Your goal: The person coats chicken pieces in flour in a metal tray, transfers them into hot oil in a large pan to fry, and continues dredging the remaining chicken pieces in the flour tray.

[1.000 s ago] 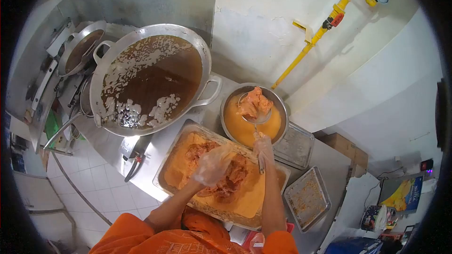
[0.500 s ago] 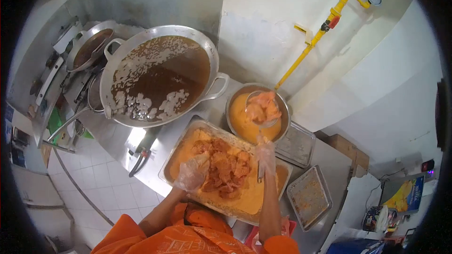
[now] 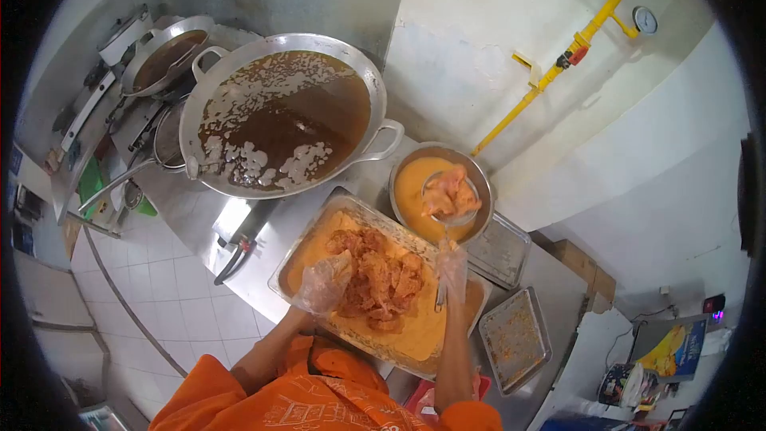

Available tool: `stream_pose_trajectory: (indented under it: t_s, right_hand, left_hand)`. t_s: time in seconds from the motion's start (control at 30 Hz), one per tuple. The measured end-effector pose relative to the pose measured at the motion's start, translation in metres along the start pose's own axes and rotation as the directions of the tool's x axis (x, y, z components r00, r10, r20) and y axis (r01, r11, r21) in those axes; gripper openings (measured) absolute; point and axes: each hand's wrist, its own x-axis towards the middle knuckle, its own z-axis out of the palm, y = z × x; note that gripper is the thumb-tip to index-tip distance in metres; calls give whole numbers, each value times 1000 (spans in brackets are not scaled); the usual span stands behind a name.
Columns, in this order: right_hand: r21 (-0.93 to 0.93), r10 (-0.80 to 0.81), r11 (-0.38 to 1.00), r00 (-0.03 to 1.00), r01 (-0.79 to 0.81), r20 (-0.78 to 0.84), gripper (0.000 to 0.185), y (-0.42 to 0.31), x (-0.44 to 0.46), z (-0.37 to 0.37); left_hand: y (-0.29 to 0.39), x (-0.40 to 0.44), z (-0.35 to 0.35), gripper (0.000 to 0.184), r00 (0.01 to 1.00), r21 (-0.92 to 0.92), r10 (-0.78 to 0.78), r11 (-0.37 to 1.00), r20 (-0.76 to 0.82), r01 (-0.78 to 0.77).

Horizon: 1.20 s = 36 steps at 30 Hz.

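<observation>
My right hand [image 3: 451,271], in a clear plastic glove, is closed round the handle of a strainer ladle. The bowl of the strainer ladle [image 3: 435,211] holds several pieces of raw chicken [image 3: 453,191] over a metal bowl [image 3: 486,211] of orange batter [image 3: 411,183]. My left hand [image 3: 321,286], also gloved and coated with crumbs, lies with fingers stretched out against the left side of a heap of coated chicken pieces [image 3: 383,279]. The heap rests on orange breading flour [image 3: 415,339] in a large metal tray [image 3: 279,275].
A big two-handled wok [image 3: 187,132] of brown oil with foam stands at the back left. Beyond it are a smaller wok [image 3: 132,80] and a long-handled strainer [image 3: 167,140]. At right lie a flat tray [image 3: 515,339] with crumbs and a metal lid-like tray [image 3: 503,251]. A yellow gas pipe [image 3: 527,100] runs down the wall.
The camera view has shifted slightly. The strainer ladle with the chicken sits a little lower and further right in the bowl. My left hand stays by the coated heap.
</observation>
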Motion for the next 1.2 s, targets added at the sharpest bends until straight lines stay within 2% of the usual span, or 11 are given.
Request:
stream_pose_trajectory:
  t_s: [0.23, 0.33, 0.43, 0.53, 0.63, 0.73, 0.83, 0.93, 1.03, 1.13, 1.2]
  right_hand:
    - [78, -16, 997, 998, 21, -65, 28, -46, -36, 10]
    - [26, 92, 996, 985, -90, -144, 29, -69, -48, 26]
    - [225, -38, 974, 999, 34, 12, 28, 3, -16, -1]
    - [-46, -231, 971, 969, 235, 84, 29, 22, -39, -24]
    - [-394, -448, 782, 875, 482, 182, 31, -23, -102, -27]
    - [-622, -233, 715, 948, 319, 219, 36, -73, -156, -17]
    - [-654, -68, 747, 992, 122, 107, 38, -70, -190, 2]
    - [-740, -216, 630, 968, 236, 126, 37, -64, -217, 25]
    - [-720, -310, 608, 935, 336, 175, 39, -26, -226, 22]
    - [-763, -155, 621, 982, 179, 104, 44, -25, -216, 8]
    - [-472, -44, 881, 999, 40, 3, 39, -27, -200, -4]
  left_hand:
    - [57, 18, -36, 25, 993, 195, 55, 978, 107, -75]
    - [61, 21, -23, 27, 998, -85, -50, 995, 26, 52]
    - [119, 53, -44, 29, 918, 111, -334, 942, 215, 317]
    - [101, 71, -28, 41, 778, -86, -374, 875, 505, 477]
    - [97, 87, -3, 51, 626, -510, -489, 364, 608, 779]
    - [74, 103, 18, 67, 679, -717, -237, -290, 695, 634]
    - [71, 96, 16, 72, 684, -789, -393, -265, 614, 555]
    - [113, 84, -32, 73, 495, -443, -722, 286, 483, 850]
    - [73, 48, -27, 69, 582, 84, -775, 615, 246, 784]
    - [57, 33, -36, 61, 668, 141, -704, 706, 242, 694]
    - [39, 19, -35, 52, 790, 256, -576, 812, 209, 525]
